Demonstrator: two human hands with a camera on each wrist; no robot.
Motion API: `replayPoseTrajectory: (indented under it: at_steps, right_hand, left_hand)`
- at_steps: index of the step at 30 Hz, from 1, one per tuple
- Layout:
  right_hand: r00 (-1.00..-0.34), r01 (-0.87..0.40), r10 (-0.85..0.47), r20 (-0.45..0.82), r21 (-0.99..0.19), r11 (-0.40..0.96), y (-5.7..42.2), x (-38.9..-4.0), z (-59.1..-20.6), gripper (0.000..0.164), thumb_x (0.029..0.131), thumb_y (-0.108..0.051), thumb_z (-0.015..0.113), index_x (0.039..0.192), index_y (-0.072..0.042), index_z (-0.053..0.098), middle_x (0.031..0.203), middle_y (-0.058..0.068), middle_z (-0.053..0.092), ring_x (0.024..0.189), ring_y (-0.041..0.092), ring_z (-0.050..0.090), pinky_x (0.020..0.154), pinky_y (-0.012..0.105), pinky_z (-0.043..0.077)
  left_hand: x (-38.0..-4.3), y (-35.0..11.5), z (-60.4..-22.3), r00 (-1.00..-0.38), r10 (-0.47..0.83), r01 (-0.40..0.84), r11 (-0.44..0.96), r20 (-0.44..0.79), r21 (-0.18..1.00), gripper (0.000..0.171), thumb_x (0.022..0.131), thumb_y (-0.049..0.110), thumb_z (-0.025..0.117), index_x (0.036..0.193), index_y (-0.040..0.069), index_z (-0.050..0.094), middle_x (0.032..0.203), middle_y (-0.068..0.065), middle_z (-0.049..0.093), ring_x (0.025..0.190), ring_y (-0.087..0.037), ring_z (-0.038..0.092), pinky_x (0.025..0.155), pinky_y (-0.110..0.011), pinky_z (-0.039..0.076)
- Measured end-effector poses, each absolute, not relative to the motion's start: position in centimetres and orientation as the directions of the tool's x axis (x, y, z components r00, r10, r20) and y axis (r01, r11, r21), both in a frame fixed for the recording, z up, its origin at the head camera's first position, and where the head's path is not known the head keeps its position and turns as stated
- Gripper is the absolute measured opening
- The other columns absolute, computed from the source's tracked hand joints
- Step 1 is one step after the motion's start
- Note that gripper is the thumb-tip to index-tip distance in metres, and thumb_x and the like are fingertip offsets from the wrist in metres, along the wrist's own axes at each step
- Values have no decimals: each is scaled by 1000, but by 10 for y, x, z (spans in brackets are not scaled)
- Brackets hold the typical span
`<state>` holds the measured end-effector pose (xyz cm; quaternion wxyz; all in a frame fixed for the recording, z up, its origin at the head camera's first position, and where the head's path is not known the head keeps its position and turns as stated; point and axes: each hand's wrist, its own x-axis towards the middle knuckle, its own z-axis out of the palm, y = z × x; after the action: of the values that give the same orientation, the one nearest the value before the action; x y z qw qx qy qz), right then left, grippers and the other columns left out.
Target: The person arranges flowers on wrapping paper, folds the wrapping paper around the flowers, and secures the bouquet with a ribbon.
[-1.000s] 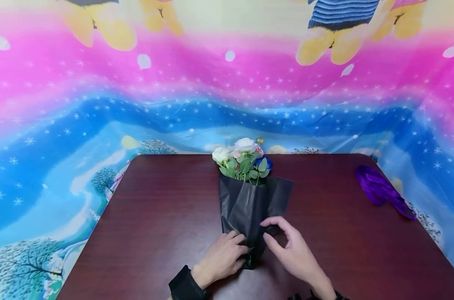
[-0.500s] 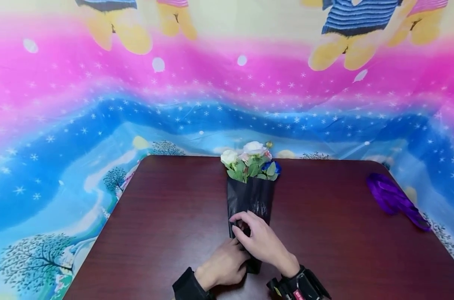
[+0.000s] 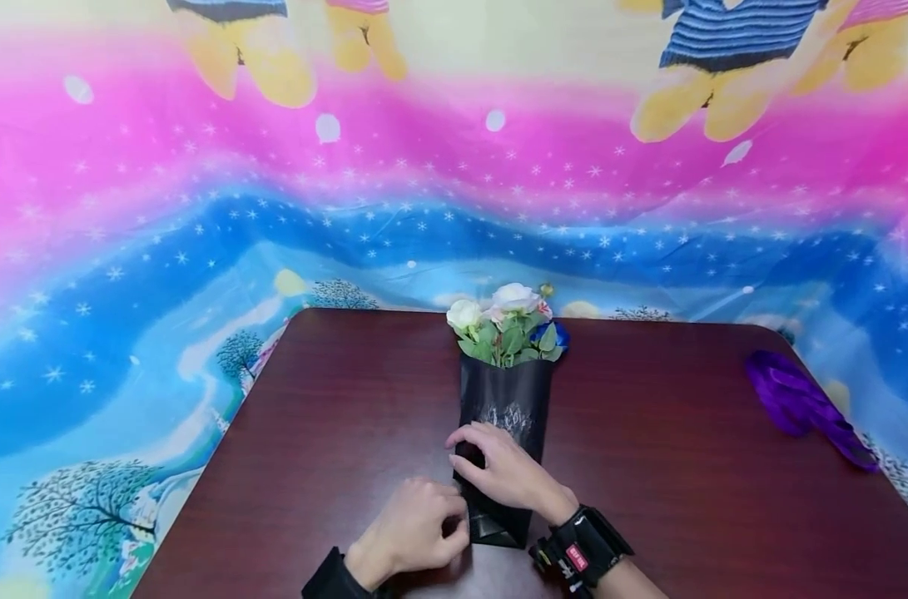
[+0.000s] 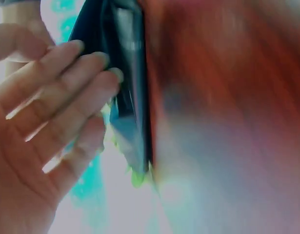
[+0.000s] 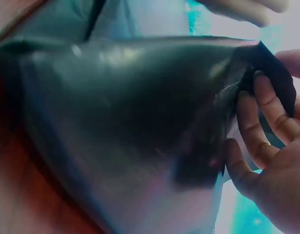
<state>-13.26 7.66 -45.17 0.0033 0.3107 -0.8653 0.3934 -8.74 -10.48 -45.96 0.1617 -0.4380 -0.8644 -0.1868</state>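
A bunch of flowers, with white roses (image 3: 515,297), a blue flower (image 3: 562,335) and green leaves (image 3: 512,339), lies wrapped in black wrapping paper (image 3: 524,391) in the head view. My right hand (image 3: 502,470) lies across the wrap and grips the edge of its folded-over flap. The right wrist view shows its fingers (image 5: 257,141) curled at that edge, the thumb partly hidden. Beside the wrap's lower left edge is my left hand (image 3: 416,524). Its fingers (image 4: 81,105) are fairly straight in the left wrist view, close to the paper; contact is unclear.
A purple ribbon-like cloth (image 3: 806,403) lies at the right edge of the dark brown table (image 3: 349,399). Behind the table hangs a printed backdrop (image 3: 439,175). A wrist device (image 3: 584,549) is strapped to the right wrist.
My right hand has brought the paper flap from the right over to the left, across the bouquet. The left hand has slipped out from the lower wrap and moved left.
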Motion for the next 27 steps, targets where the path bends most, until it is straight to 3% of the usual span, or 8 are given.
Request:
replayPoseTrajectory:
  at_steps: [3,7,13,18,22,27]
  right_hand:
    - [-784,-578,-569,251,-629,520,70,-135,-461,16,94,-26,60,108,-20,65,105,-12,60,103,8,53,92,39,39]
    - [-763,-597,-604,230,-610,522,63,-137,-475,16,92,-23,61,108,-19,64,106,-10,60,104,10,53,93,40,38]
    - [-726,-621,-659,195,-597,508,58,-140,-487,17,89,-17,62,106,-18,61,108,-7,60,104,15,52,94,45,36]
    - [-707,-630,-687,168,-591,504,60,-141,-488,24,92,-19,58,116,-14,60,114,-4,59,104,14,51,93,44,36]
    - [-696,-609,-710,111,-615,501,62,-141,-487,37,97,-32,54,126,-10,55,123,-2,55,111,10,48,94,35,38]
    - [-693,-536,-720,1,-669,515,64,-141,-484,40,95,-43,55,121,-12,57,121,-4,53,107,6,50,92,26,41]
  left_hand:
    - [-94,-114,-454,-564,637,809,553,526,197,25,65,20,62,54,25,41,56,18,34,47,1,34,47,-18,29]
    - [-100,-121,-448,-555,564,803,555,611,217,19,64,17,61,57,23,44,55,15,37,48,5,30,46,-13,26]
    - [-111,-120,-440,-607,510,753,613,609,237,16,69,16,61,59,21,50,57,11,42,47,4,30,44,-13,25]
    - [-129,-107,-431,-647,592,746,622,480,238,16,81,20,62,67,21,54,66,10,43,54,-3,39,47,-19,34]
    - [-146,-96,-422,-648,694,762,597,314,251,11,90,23,59,80,23,64,80,10,50,70,-6,48,61,-22,43]
    - [-165,-81,-417,-621,776,771,579,111,265,15,93,18,58,102,20,68,98,6,59,89,-11,56,74,-25,47]
